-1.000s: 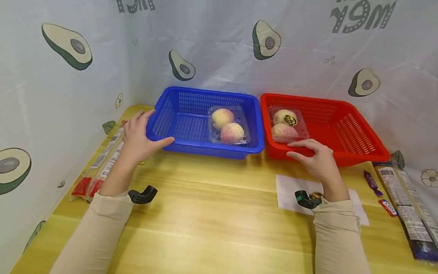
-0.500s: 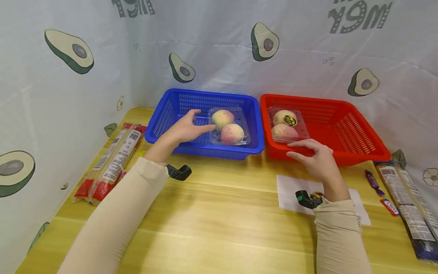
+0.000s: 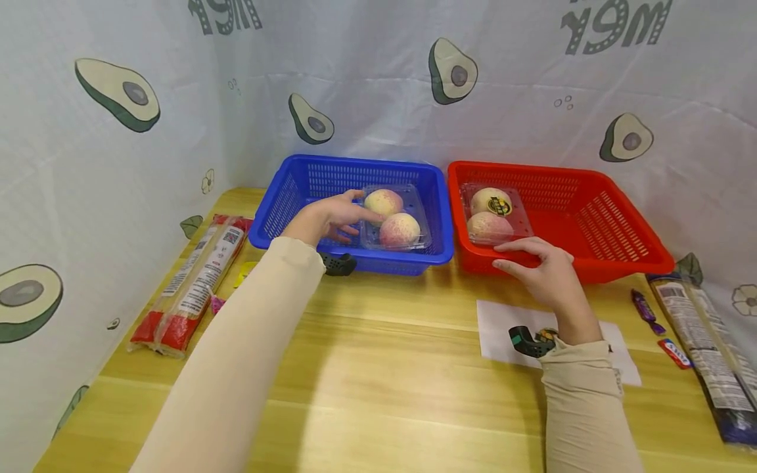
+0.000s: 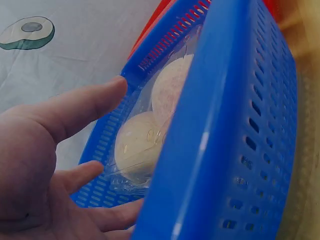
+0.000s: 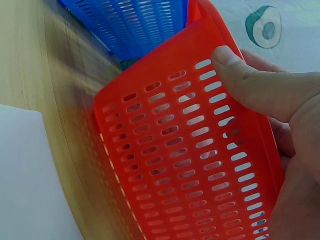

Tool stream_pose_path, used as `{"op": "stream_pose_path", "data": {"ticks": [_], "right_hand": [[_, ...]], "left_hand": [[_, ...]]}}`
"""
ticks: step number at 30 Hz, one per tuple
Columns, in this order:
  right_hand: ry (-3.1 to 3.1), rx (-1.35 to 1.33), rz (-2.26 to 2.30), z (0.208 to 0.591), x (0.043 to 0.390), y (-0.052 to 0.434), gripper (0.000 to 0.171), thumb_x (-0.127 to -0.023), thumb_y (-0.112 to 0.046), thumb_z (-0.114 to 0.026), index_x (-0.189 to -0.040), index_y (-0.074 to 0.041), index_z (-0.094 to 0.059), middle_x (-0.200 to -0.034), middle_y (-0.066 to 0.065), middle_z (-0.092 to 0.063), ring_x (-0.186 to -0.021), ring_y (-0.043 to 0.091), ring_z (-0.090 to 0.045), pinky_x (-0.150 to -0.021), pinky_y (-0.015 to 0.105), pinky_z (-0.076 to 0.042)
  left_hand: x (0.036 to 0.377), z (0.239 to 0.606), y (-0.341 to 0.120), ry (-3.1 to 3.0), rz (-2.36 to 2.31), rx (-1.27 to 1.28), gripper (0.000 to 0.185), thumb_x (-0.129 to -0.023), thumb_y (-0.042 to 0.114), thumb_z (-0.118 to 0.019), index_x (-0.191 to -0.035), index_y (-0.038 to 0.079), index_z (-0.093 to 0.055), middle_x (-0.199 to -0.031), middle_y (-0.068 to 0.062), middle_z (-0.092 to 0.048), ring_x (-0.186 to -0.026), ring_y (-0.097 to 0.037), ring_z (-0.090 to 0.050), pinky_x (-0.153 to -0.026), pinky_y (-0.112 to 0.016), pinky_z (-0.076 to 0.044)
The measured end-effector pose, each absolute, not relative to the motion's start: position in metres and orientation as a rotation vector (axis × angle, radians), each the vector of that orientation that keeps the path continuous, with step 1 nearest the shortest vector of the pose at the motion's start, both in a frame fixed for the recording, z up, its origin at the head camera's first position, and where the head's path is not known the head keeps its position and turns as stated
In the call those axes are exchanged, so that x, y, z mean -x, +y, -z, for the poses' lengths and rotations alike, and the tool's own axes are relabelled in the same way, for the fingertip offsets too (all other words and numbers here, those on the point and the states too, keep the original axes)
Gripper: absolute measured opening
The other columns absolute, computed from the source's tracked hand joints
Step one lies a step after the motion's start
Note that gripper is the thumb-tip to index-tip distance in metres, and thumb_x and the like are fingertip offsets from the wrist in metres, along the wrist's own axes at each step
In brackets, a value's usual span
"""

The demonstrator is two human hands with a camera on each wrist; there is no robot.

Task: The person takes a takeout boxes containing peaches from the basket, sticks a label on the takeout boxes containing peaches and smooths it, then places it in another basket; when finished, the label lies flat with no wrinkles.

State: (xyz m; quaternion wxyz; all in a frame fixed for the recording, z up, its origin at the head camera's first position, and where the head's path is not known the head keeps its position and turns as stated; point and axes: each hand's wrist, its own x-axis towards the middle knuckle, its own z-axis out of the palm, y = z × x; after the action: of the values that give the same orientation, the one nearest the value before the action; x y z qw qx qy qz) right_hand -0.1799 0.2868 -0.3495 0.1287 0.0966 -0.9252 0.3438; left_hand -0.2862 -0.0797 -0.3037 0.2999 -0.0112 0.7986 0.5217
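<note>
Head | left hand [image 3: 327, 220] spread beside clear clamshell [image 3: 394, 219] | right hand [image 3: 547, 276] grips slotted red basket [image 3: 615, 226] rim

Two baskets [image 3: 278, 210] side by side, fruit packs [image 3: 393, 220] inside

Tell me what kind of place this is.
Probably a staged tabletop recording booth, not a real kitchen or shop: an avocado-print sheet walls in the wooden table, where a blue basket and red basket hold packaged fruit.

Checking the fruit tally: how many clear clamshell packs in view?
2. One clamshell pack in the blue basket, the left hand at it; the other pack in the red basket, whose front rim the right hand grips. None seems hidden.
</note>
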Motion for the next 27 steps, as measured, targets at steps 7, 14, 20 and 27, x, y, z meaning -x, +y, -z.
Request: {"op": "stream_pose_path", "data": {"ticks": [7, 14, 20, 27], "right_hand": [[-2.688, -0.28, -1.007, 0.349, 0.18, 0.287, 0.026, -0.09, -0.019, -0.079, -0.113, -0.006, -0.075, -0.116, 0.02, -0.067, -0.117, 0.043, -0.053, -0.109, 0.069, 0.001], [-2.674, -0.29, -1.013, 0.349, 0.179, 0.286, 0.026, -0.088, -0.018, -0.08, -0.112, -0.008, -0.076, -0.115, 0.019, -0.067, -0.116, 0.041, -0.054, -0.108, 0.068, -0.002], [-2.675, -0.314, -1.017, 0.35, 0.179, 0.285, 0.026, -0.09, -0.018, -0.079, -0.113, -0.006, -0.076, -0.116, 0.021, -0.067, -0.117, 0.045, -0.053, -0.109, 0.071, 0.004], [-2.683, -0.304, -1.01, 0.351, 0.179, 0.286, 0.027, -0.091, -0.02, -0.078, -0.114, -0.007, -0.075, -0.117, 0.02, -0.067, -0.117, 0.045, -0.052, -0.109, 0.071, 0.004]], "left_hand": [[0.289, 0.302, -0.07, 2.077, -1.394, 0.077, 0.09, -0.091, 0.031, -0.077, -0.161, 0.028, -0.021, -0.156, -0.009, -0.033, -0.132, -0.034, -0.046, -0.096, -0.05, -0.051], [0.291, 0.305, -0.064, 2.112, -1.466, 0.092, 0.089, -0.089, 0.023, -0.079, -0.158, 0.031, -0.023, -0.159, -0.011, -0.026, -0.143, -0.037, -0.031, -0.102, -0.064, -0.041], [0.29, 0.308, -0.059, 2.153, -1.56, 0.021, 0.085, -0.088, 0.008, -0.076, -0.155, 0.033, -0.03, -0.161, -0.01, -0.022, -0.145, -0.038, -0.027, -0.101, -0.072, -0.036], [0.287, 0.305, -0.053, 2.207, -1.702, 0.136, 0.073, -0.089, 0.011, -0.073, -0.152, 0.034, -0.043, -0.15, -0.007, -0.044, -0.13, -0.03, -0.046, -0.09, -0.055, -0.052]]}}
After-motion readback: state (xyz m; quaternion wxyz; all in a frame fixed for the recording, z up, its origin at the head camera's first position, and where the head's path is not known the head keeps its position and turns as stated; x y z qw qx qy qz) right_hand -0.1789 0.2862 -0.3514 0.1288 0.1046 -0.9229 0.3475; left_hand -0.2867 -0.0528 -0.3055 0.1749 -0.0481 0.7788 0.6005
